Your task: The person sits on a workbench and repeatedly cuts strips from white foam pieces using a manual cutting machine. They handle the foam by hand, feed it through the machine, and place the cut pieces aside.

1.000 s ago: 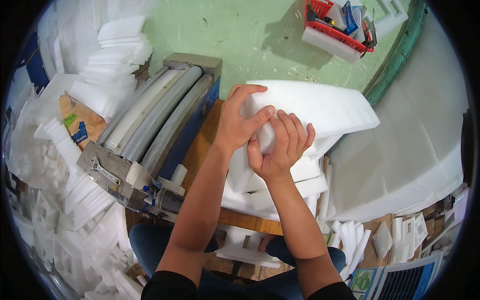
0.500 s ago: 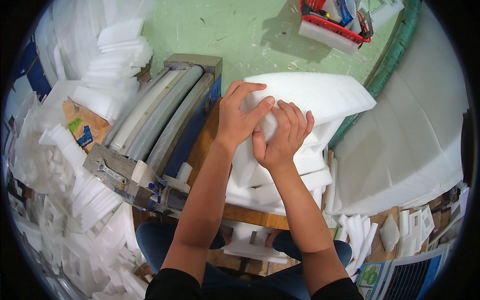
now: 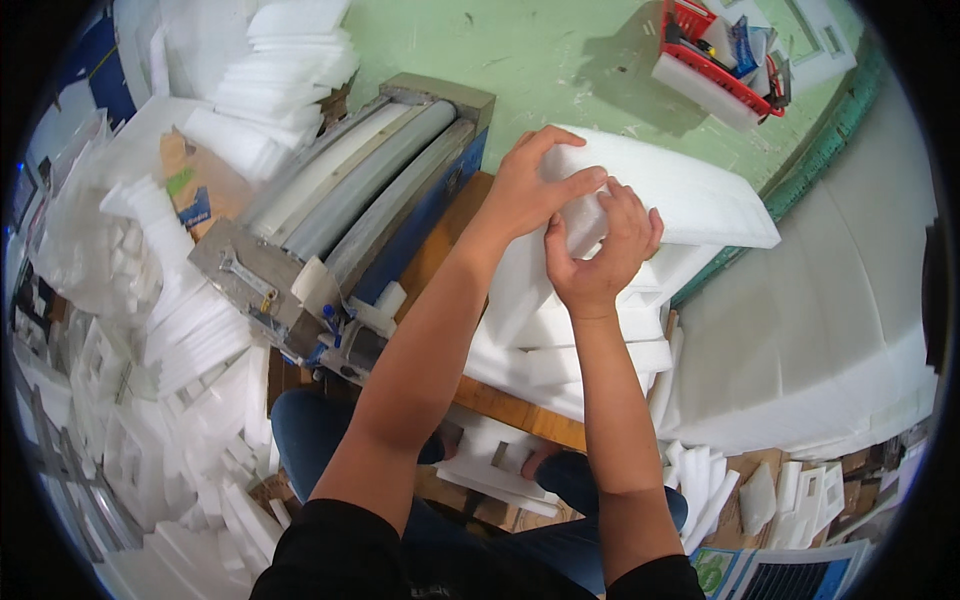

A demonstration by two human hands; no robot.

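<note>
A thick white foam block [image 3: 690, 185] lies across a stack of white foam pieces [image 3: 550, 335] on the bench, its narrow end towards me. My left hand [image 3: 530, 185] holds the left edge of that end, thumb stretched towards the right hand and fingers curled over the side. On the near corner is my right hand [image 3: 605, 245], its fingers bent over the top and its thumb lower at the end face. The two hands nearly meet there. Parts of the fingers are hidden behind the foam.
To the left stands a roller machine [image 3: 365, 185] with a wrench [image 3: 245, 278] on its near end. A red basket of tools [image 3: 720, 60] sits on the green surface at the back. Large foam sheets [image 3: 800, 340] rise at right; foam offcuts [image 3: 195, 340] pile up at left.
The view has shifted, so the scene sits further right and the machine higher. My right thumb and fingers have spread further apart; both hands remain at the block's near end.
</note>
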